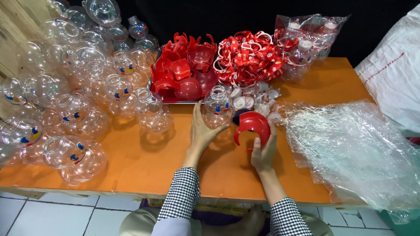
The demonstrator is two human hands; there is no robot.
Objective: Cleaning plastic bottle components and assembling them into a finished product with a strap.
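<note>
- Small assembly/packing workshop, prob. home-based
- Orange worktable w/ bulk clear plastic jars, red caps, strap bundles
- Tiled floor, plastic bags

An orange bench stands on a white tiled floor, with a dark backdrop behind it and what looks like pale wooden boarding at the left.
</note>
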